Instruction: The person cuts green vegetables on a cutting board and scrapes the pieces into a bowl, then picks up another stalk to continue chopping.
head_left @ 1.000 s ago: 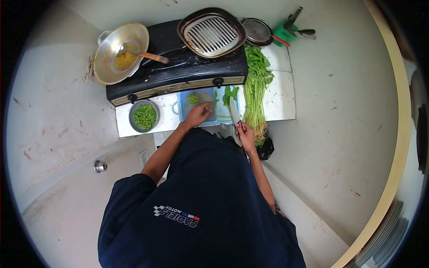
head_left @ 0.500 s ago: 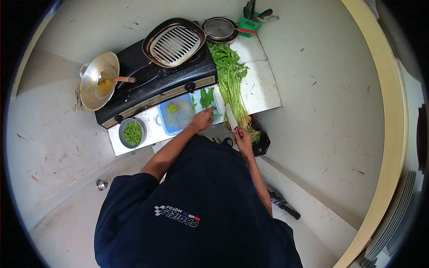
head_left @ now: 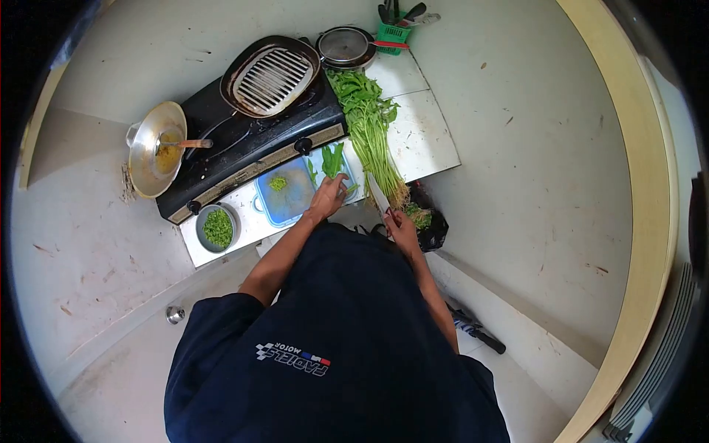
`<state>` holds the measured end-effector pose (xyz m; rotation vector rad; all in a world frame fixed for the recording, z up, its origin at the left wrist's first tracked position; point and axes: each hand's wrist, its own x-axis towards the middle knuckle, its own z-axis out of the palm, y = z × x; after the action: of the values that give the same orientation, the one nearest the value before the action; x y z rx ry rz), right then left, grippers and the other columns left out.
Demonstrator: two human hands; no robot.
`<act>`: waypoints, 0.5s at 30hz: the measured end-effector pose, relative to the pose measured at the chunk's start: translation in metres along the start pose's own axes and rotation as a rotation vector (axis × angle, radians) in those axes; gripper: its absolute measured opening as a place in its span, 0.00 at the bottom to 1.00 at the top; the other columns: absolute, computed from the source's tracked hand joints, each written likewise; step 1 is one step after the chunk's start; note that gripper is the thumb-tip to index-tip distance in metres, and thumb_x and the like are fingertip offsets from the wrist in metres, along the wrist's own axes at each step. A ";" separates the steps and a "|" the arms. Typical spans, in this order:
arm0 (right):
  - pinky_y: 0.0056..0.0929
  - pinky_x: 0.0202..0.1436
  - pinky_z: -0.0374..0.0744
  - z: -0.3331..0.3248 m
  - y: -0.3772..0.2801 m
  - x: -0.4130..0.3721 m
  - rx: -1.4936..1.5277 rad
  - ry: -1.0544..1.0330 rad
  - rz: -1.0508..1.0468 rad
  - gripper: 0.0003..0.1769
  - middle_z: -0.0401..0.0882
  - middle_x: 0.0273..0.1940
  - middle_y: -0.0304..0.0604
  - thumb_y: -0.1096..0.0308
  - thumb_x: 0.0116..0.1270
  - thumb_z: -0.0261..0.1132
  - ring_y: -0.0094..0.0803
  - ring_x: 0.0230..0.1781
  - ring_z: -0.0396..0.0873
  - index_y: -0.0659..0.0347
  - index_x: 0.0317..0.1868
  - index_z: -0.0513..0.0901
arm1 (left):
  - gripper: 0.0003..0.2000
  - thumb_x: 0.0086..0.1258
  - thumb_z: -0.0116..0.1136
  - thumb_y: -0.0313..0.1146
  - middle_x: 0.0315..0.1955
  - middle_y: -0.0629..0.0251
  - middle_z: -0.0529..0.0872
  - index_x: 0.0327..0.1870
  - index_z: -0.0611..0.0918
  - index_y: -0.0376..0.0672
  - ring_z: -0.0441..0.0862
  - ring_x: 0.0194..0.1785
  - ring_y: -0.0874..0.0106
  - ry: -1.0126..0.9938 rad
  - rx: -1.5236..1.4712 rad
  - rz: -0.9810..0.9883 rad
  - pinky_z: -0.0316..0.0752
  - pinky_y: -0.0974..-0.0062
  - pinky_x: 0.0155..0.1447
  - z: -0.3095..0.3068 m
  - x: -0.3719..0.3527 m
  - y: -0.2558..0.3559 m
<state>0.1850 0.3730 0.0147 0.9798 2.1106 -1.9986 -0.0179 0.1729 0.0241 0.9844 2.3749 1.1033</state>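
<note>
My left hand [head_left: 326, 198] is over the right side of the blue cutting board [head_left: 283, 210], fingers curled on leafy greens [head_left: 333, 161]; leaves show beyond the fingers and a short green stem beside them. A small heap of chopped greens [head_left: 278, 183] lies on the board. With my right hand [head_left: 402, 230] I grip a kitchen knife [head_left: 378, 193] by its handle. Its blade points away from me, over the root end of a big bunch of leafy greens [head_left: 373, 136]. Some of my left fingertips are hard to make out.
A bowl of chopped greens [head_left: 218, 228] stands left of the board. Behind is a black stove [head_left: 214, 166] with a grill pan [head_left: 272, 77] and a wok [head_left: 157, 149]. A strainer [head_left: 344, 45] and green utensil basket [head_left: 392, 35] stand at the back. A black plastic bag [head_left: 434, 232] hangs right.
The whole view has shifted slightly. My left hand stays by the leafy greens with small finger movement, and my right hand still holds the knife near the bunch's roots.
</note>
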 end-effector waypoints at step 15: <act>0.32 0.29 0.74 0.050 -0.026 0.043 -0.511 -0.392 -0.235 0.16 0.79 0.25 0.40 0.56 0.75 0.69 0.29 0.24 0.77 0.63 0.42 0.82 | 0.10 0.69 0.60 0.18 0.38 0.51 0.87 0.49 0.83 0.32 0.86 0.38 0.61 0.402 -0.230 -0.374 0.80 0.66 0.46 -0.057 -0.103 -0.060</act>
<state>0.1203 0.3450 0.0100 0.2476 2.3853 -1.4372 -0.0040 0.0415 0.0165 0.2378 2.5096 1.4811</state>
